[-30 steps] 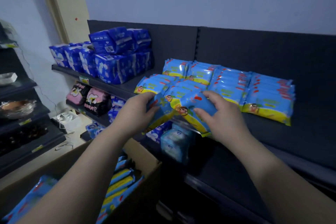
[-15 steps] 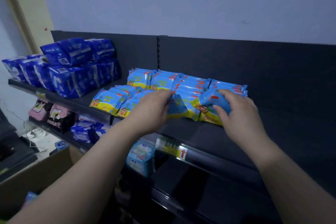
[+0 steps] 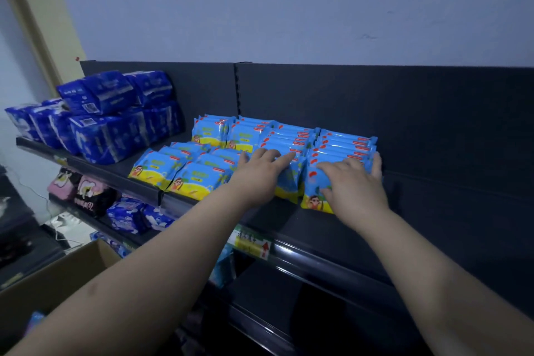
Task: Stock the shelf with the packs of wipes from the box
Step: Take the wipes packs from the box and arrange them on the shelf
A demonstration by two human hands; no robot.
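Note:
Blue-and-yellow packs of wipes lie in rows and stacks on the dark upper shelf. My left hand rests with straight fingers on the front pack of a middle stack. Spread flat, my right hand lies over the front pack of the rightmost stack, fingertips reaching the stack's right end. Both packs stand on the shelf against the stacks behind them. The cardboard box is at the lower left, with a blue pack just showing inside.
Dark blue bundles fill the shelf's left part. Bare shelf extends to the right of the wipes. A yellow price label sits on the shelf's front rail. Pink, black and blue packs occupy the shelf below.
Both hands carried packs up from in front of the shelf and set them down against the two right stacks. The camera turned right and closer to the shelf.

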